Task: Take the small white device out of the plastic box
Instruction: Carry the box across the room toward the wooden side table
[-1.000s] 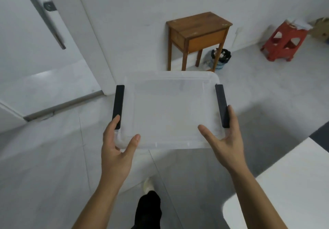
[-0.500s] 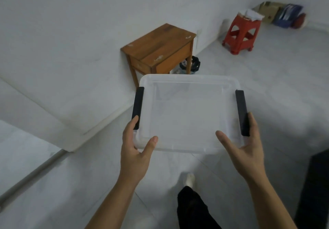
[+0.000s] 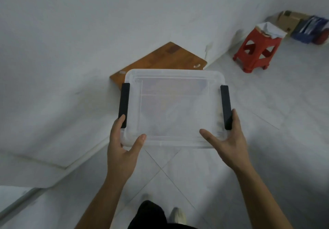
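A clear plastic box (image 3: 175,107) with a lid and black side latches is held level in front of me, over the floor. My left hand (image 3: 124,143) grips its near left corner, thumb on the lid, fingers by the left latch (image 3: 124,104). My right hand (image 3: 226,139) grips the near right corner beside the right latch (image 3: 226,107). The small white device cannot be made out through the cloudy lid.
A wooden side table (image 3: 160,61) stands against the white wall just beyond the box. A red plastic stool (image 3: 256,52) with papers on it sits at the right, cardboard and blue boxes (image 3: 302,26) behind it. My leg and shoe (image 3: 178,216) show below on the tiled floor.
I have walked closer to the wooden table with the box; the box now overlaps the tabletop in view. The doorway has slid out of view on the left. Both hands kept their grip.
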